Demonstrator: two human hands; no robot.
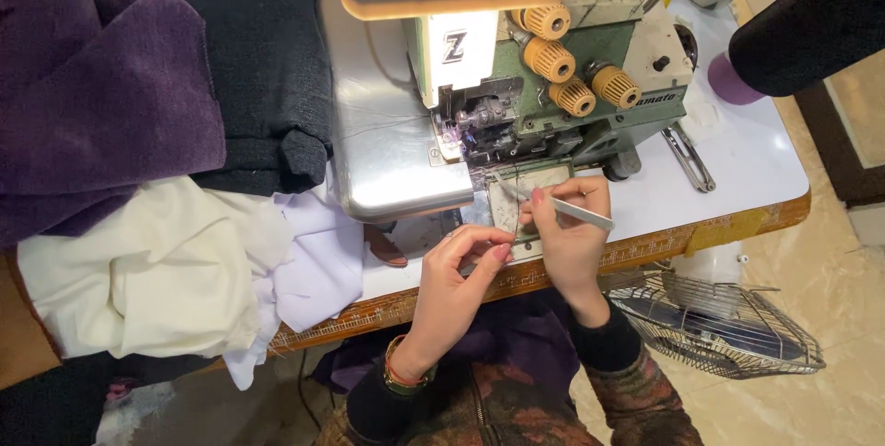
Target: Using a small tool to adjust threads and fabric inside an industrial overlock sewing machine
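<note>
While the heaped cloth (147, 262) crowds us at nine o'clock, our left hand (461, 271) pinches, seemingly on thread too fine to see, and our right hand (572, 225) grips tweezers (562, 208) at the sewing machine (516, 96), twelve o'clock; a slip may snag.
</note>
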